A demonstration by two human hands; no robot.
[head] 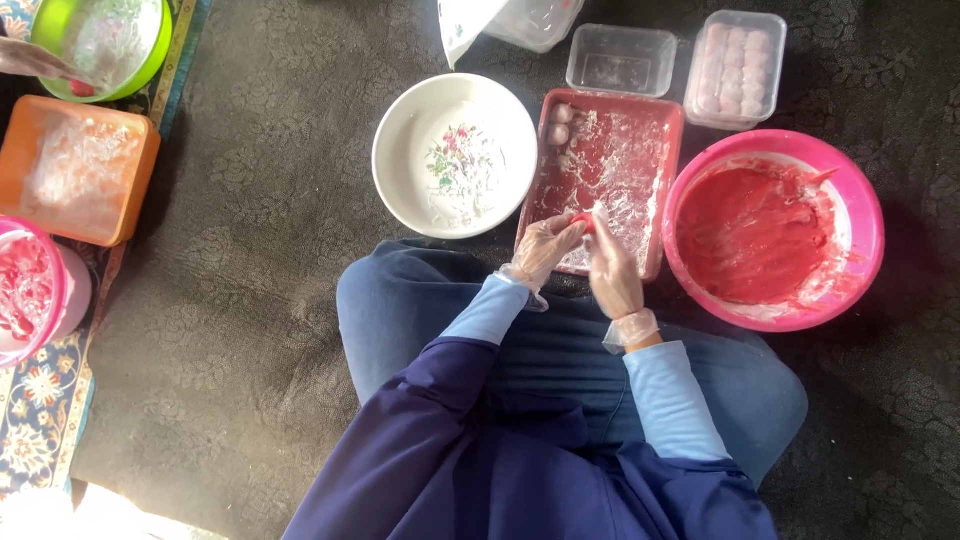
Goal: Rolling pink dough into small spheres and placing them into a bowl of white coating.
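Both my hands wear thin clear plastic gloves and meet over the near edge of a red rectangular tray [668,160] dusted with white powder. My left hand [545,250] and my right hand [613,272] pinch a small red piece of dough [583,220] between their fingertips. Two or three small pale powdered balls [559,125] lie in the tray's far left corner. A pink bowl [865,215] of red paste stands just right of the tray.
A white floral bowl [400,170] sits left of the tray. Behind are an empty clear tub [620,60] and a clear tub of pale balls [735,70]. Far left: green bowl [160,50], orange tray [140,180], pink bowl [55,290], another person's hand [30,60].
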